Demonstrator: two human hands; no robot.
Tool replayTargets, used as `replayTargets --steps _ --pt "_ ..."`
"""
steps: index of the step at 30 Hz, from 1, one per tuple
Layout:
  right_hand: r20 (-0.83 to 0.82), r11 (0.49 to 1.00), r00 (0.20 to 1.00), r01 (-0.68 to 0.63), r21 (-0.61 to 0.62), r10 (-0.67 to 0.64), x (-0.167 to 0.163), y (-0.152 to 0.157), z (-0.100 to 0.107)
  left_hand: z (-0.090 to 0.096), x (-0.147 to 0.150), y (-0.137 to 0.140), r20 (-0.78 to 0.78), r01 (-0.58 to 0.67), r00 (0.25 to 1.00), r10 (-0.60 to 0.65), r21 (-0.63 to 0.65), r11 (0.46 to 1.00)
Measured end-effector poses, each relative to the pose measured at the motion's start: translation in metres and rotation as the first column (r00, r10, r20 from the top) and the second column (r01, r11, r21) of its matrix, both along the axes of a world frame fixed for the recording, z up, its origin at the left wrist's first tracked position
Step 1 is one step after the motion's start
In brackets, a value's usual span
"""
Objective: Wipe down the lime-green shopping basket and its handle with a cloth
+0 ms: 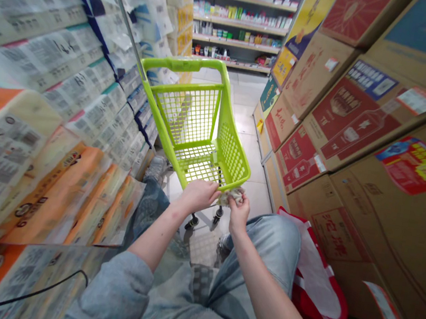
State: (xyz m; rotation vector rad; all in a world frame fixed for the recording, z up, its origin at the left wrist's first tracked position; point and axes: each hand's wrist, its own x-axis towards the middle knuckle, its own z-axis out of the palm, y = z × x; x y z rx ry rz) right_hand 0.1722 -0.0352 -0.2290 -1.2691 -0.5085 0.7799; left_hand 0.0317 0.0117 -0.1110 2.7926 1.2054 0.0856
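Observation:
A bright green plastic shopping basket cart (182, 153) on black wheels stands right in front of my knees. My left hand (200, 196) is closed at the cart's near rim, its fingertips curled against the edge. Beside it, at the near right corner, my right hand (240, 211) pinches a pale, patterned cloth (230, 196) that is bunched up against the rim. The cart's basket shows only its perforated floor and walls. Part of the cloth is covered by my fingers.
Stacked tissue packs (73, 186) crowd the left side. On the right rise cardboard boxes (363, 118), with a red and white bag (317, 265) by my knee. A metal pole (125, 13) slants near the cart handle. Stocked shelves (242, 20) close off the far end.

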Motion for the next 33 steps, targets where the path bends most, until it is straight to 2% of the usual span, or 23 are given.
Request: replayTargets --steps 3,6,9,13,16,22,26,29,33 --pt "0.031 0.997 0.997 0.065 0.038 -0.066 0.011 0.002 0.014 0.004 -0.017 0.008 0.069 0.086 0.993 -0.094 0.11 0.99" --pt "0.011 0.994 0.996 0.085 0.066 -0.086 0.011 0.004 0.017 0.002 -0.035 0.016 0.089 0.025 0.995 -0.043 0.192 0.981" --pt "-0.077 0.999 0.996 0.035 0.017 -0.034 -0.002 0.007 0.002 -0.007 -0.041 0.019 0.075 -0.036 0.997 0.019 0.228 0.973" --pt "-0.216 0.989 0.976 -0.023 -0.148 -0.01 -0.023 0.01 -0.025 -0.016 -0.035 0.019 0.108 -0.084 0.992 0.058 0.252 0.964" --pt "-0.296 0.974 0.955 -0.07 -0.214 0.004 -0.032 0.012 -0.03 -0.016 -0.03 0.018 0.13 -0.093 0.99 0.063 0.246 0.965" --pt "-0.203 0.996 0.977 -0.073 -0.044 0.063 -0.032 0.005 -0.009 -0.017 -0.026 0.018 0.162 -0.119 0.983 0.083 0.232 0.965" --pt "-0.16 0.996 0.984 -0.086 -0.012 0.083 -0.029 -0.001 0.003 -0.018 -0.023 0.018 0.157 -0.123 0.984 0.084 0.26 0.958" --pt "-0.17 0.994 0.98 -0.107 -0.036 0.1 -0.02 -0.001 -0.001 -0.017 -0.021 0.018 0.15 -0.127 0.985 0.089 0.26 0.957" --pt "-0.244 0.988 0.964 -0.127 -0.087 0.102 0.0 0.002 -0.015 -0.015 -0.021 0.018 0.166 -0.138 0.981 0.099 0.239 0.961"
